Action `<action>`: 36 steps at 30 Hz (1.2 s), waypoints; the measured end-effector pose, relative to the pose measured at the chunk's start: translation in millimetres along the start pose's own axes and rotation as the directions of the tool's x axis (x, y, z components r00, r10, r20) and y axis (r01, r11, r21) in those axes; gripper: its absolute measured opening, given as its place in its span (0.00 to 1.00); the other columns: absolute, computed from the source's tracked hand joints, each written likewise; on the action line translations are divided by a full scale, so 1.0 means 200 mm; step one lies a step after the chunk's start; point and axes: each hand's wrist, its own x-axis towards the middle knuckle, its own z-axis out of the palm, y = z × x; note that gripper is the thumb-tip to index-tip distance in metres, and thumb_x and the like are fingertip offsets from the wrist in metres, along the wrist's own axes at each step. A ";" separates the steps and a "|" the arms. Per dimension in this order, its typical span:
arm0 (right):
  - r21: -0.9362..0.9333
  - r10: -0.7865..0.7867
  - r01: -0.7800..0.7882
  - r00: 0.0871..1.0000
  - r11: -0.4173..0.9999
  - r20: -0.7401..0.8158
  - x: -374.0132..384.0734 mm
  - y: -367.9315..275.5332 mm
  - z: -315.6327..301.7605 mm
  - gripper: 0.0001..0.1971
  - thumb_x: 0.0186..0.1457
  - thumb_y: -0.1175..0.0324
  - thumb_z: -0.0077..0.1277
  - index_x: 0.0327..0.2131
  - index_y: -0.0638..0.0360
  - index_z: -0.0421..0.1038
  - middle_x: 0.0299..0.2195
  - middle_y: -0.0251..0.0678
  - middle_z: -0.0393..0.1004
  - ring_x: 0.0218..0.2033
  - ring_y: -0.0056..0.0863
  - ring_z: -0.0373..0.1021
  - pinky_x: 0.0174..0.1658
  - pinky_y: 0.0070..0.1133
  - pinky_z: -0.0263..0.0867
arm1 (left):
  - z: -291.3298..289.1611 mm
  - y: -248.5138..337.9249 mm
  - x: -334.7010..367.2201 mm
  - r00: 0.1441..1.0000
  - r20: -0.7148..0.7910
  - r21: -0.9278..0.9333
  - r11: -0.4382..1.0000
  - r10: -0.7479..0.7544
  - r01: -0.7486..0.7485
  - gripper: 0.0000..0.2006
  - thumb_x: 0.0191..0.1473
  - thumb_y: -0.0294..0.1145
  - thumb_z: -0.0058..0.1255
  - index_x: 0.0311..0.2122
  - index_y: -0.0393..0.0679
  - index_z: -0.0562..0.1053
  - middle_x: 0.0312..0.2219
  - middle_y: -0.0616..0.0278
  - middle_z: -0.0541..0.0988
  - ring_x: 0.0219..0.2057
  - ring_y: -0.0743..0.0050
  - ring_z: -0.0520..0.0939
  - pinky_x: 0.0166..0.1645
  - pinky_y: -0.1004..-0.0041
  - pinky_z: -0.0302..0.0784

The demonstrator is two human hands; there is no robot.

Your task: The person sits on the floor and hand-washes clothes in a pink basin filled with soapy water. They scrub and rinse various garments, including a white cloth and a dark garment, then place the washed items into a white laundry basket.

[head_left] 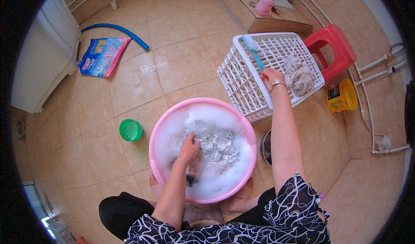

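My right hand [272,76] is closed around the handle of a light-blue scrub brush [254,47]. The brush rests on top of a white plastic crate [240,88], its white bristles pointing away from me. Beside it on the crate lies a crumpled greyish wet cloth [300,77]. My left hand [189,148] is in a pink basin [154,166] of suds, its fingers curled at the edge of pale wet laundry [218,149]. What those fingers hold is hard to make out. Something dark [189,180] shows in the foam near my left wrist.
A green cup [131,130] stands left of the basin. Beyond it lie a blue and pink detergent bag [103,57] and a blue hose [121,28]. A red stool [335,49], yellow bucket [341,96] and wall pipes are on the right. A pink pump bottle [265,4] sits on the ledge.
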 end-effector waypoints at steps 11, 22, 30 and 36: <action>0.032 -0.317 0.326 0.886 0.945 0.338 -0.62 0.23 0.00 0.06 0.47 0.72 0.46 0.31 0.61 0.65 0.19 0.32 0.68 0.15 0.15 0.63 0.16 0.13 0.59 | 0.04 0.02 -0.03 0.986 -0.104 0.104 0.987 0.134 -0.123 0.16 0.44 0.34 0.44 0.39 0.36 0.67 0.33 0.46 0.72 0.37 0.55 0.73 0.42 0.67 0.66; -0.896 0.237 0.163 0.931 0.414 0.279 -1.29 0.90 0.07 0.23 0.42 0.54 0.47 0.44 0.48 0.62 0.41 0.45 0.66 0.42 0.39 0.64 0.44 0.28 0.59 | -0.06 -0.06 -0.20 0.876 0.261 -0.685 0.561 -0.407 0.465 0.20 0.47 0.45 0.44 0.40 0.40 0.66 0.36 0.56 0.70 0.31 0.60 0.72 0.28 0.64 0.69; -0.590 -0.193 0.686 0.706 0.426 0.681 -1.68 0.77 0.29 0.22 0.40 0.50 0.47 0.34 0.57 0.69 0.31 0.48 0.70 0.32 0.44 0.67 0.36 0.30 0.63 | -0.02 -0.10 -0.17 0.846 0.532 -0.826 0.208 -0.016 0.524 0.14 0.47 0.42 0.42 0.32 0.43 0.70 0.28 0.58 0.73 0.26 0.65 0.74 0.28 0.66 0.71; -0.884 0.139 0.208 0.947 0.420 0.289 -1.32 0.84 0.21 0.25 0.41 0.44 0.42 0.38 0.50 0.67 0.32 0.46 0.70 0.36 0.43 0.66 0.40 0.36 0.61 | 0.02 0.01 -0.18 0.902 0.431 -0.902 0.000 -0.023 0.431 0.07 0.44 0.31 0.46 0.29 0.42 0.71 0.26 0.60 0.74 0.24 0.66 0.75 0.29 0.65 0.73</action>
